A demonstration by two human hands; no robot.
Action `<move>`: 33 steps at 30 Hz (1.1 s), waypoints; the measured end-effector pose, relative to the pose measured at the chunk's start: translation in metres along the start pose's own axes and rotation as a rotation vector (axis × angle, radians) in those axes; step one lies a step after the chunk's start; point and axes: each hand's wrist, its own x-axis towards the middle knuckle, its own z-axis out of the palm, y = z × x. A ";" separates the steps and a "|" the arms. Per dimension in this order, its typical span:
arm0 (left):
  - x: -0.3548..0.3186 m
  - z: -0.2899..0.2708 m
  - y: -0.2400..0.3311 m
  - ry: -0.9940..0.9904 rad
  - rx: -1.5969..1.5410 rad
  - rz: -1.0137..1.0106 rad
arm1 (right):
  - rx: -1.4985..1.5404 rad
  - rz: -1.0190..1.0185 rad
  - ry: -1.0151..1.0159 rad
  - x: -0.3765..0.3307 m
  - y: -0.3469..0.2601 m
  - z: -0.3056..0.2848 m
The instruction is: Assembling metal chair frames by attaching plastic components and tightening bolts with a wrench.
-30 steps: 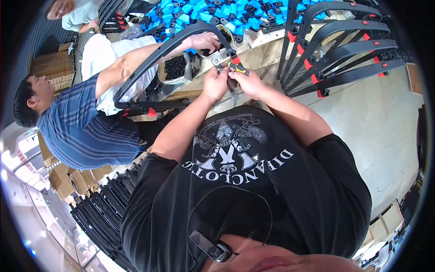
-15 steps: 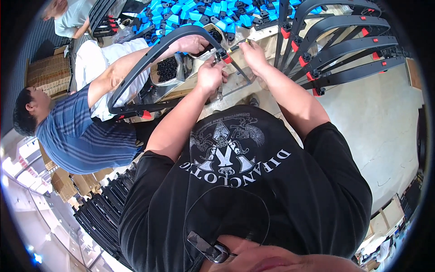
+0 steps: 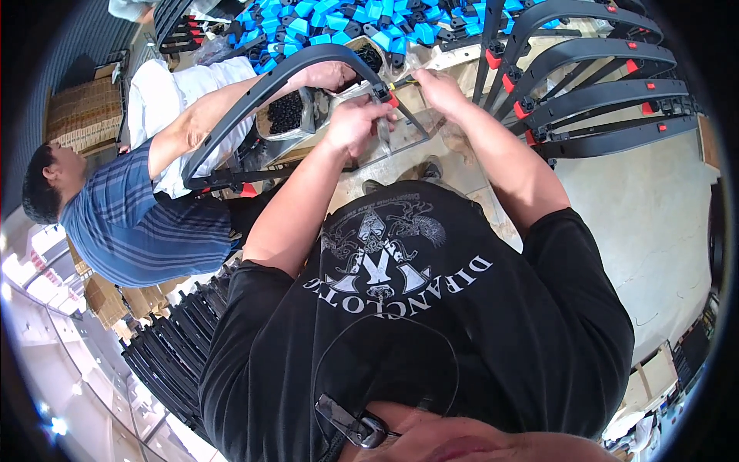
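A black curved frame (image 3: 254, 92) arches in front of me, with a red clip (image 3: 392, 101) near its right-hand corner. Just below that clip, my left hand (image 3: 356, 127) is closed round the frame, its thumb and fingers by the joint. My right hand (image 3: 439, 91) grips a slim tool with a yellow and black handle (image 3: 405, 81), which looks like a screwdriver. Its tip points left toward the corner by the clip; whether it touches is too small to tell. A co-worker's hand (image 3: 327, 75) reaches behind the arch into a box of small black parts (image 3: 368, 58).
The co-worker in a blue plaid shirt (image 3: 146, 208) stands close on my left. Another box of black parts (image 3: 286, 114) sits on the bench. Blue and black pieces (image 3: 331, 23) are heaped beyond. Several black curved frames with red clips (image 3: 608, 92) stand at the right.
My view has shifted slightly. My left thumb and fingers have moved a little at the joint, and the tool has tilted slightly. Both hands keep their grip.
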 end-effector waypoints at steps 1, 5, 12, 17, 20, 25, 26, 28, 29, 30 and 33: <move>-0.001 0.001 -0.008 -0.002 0.056 0.063 | -0.056 0.200 -0.153 0.000 -0.015 -0.006; 0.028 -0.014 -0.054 0.275 1.075 0.171 | -0.008 0.504 -0.195 -0.012 -0.067 0.002; 0.014 -0.018 0.012 -0.245 -0.580 -0.382 | -0.056 0.290 -0.212 -0.004 -0.034 -0.012; 0.023 -0.014 -0.038 -0.047 0.724 0.032 | -0.116 0.456 -0.156 -0.015 -0.073 0.008; 0.027 0.000 -0.014 -0.083 0.630 -0.106 | -0.022 0.401 -0.135 -0.001 -0.047 0.005; 0.015 -0.008 -0.005 -0.228 -0.254 -0.191 | 0.017 0.386 -0.133 0.003 -0.024 0.011; 0.020 -0.016 -0.021 -0.277 0.252 -0.035 | -0.003 0.439 -0.094 0.004 -0.027 0.019; 0.030 -0.017 -0.034 -0.077 0.877 0.077 | -0.053 0.426 -0.046 0.004 -0.027 0.027; 0.023 -0.011 -0.018 -0.132 0.571 -0.052 | -0.093 0.413 0.010 0.002 -0.025 0.028; 0.021 -0.005 0.004 -0.184 0.266 -0.168 | -0.206 0.311 0.045 0.003 -0.014 0.029; 0.040 -0.039 -0.001 -0.477 -0.943 -0.520 | -0.183 0.192 -0.016 -0.011 -0.025 0.034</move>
